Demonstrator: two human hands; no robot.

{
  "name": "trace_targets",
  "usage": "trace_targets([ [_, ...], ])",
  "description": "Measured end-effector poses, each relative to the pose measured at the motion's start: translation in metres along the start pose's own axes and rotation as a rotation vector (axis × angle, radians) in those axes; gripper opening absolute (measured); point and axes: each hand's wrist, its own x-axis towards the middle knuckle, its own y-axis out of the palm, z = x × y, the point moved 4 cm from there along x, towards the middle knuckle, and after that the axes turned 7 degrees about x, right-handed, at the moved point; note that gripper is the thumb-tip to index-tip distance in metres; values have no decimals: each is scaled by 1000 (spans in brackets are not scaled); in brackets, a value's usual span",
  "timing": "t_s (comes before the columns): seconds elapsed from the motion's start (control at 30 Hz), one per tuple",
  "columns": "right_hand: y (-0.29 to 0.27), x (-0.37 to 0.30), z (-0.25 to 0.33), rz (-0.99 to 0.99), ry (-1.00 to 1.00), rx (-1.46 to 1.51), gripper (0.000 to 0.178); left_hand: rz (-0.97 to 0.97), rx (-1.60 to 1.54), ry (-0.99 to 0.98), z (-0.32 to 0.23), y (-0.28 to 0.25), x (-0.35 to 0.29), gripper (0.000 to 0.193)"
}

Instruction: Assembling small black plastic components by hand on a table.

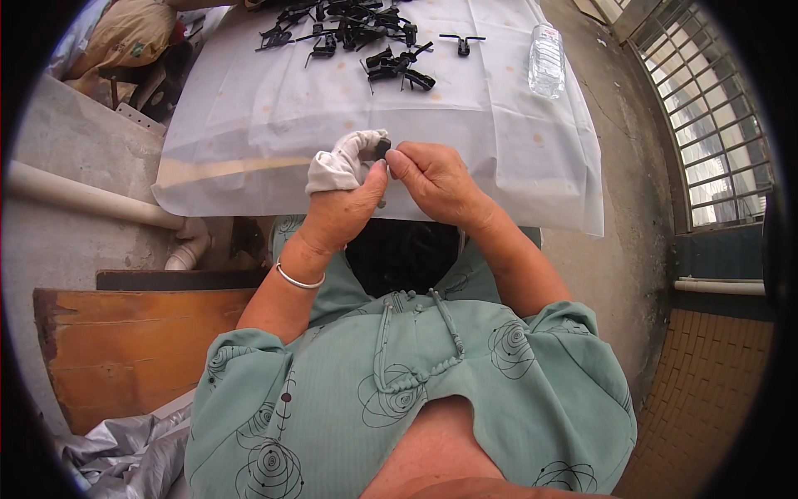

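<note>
Black part (382, 149) sits between left hand (347, 176) and right hand (438, 181).

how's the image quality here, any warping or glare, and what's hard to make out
Head view: the fisheye bends the window grille near the picture's edge; head view: light looks soft, with pale brightness behind that grille; head view: the small black piece at the left hand and right hand is too dark and tiny for detail.

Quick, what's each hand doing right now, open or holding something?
Left hand: closed on a small black piece, fingers covered by white cloth.
Right hand: closed, fingertips pinched beside that piece; whether they grip anything cannot be told.
</note>
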Motion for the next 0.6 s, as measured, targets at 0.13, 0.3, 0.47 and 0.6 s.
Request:
trace_targets([
  [0.13, 11, -2, -18, -4, 161, 96, 25, -89, 425, 373, -3, 4, 0, 30],
  [0.3, 14, -3, -18, -18, 153, 275, 24, -54, 245, 224, 1, -1, 2, 31],
  [0.47, -6, -2, -12, 19, 157, 68, 20, -15, -60, 72, 8, -13, 7, 32],
  [0.6, -9, -4, -13, 172, 50, -18, 13, 23, -123, -83, 9, -8, 7, 29],
])
